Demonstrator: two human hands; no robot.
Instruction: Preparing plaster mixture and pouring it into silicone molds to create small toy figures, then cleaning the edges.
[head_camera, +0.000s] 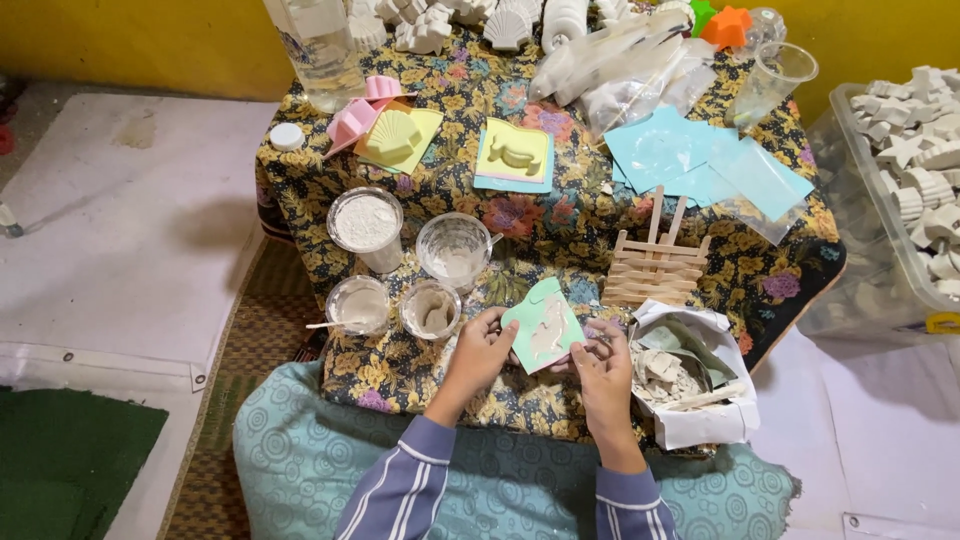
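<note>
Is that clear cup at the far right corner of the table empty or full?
Empty, as far as it shows: the clear cup stands upright and the flowered cloth shows through its walls, with nothing inside.

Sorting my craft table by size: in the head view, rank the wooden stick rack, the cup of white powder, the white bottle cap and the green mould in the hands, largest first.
1. wooden stick rack
2. green mould and cup of white powder: look alike, unranked
3. white bottle cap
</note>
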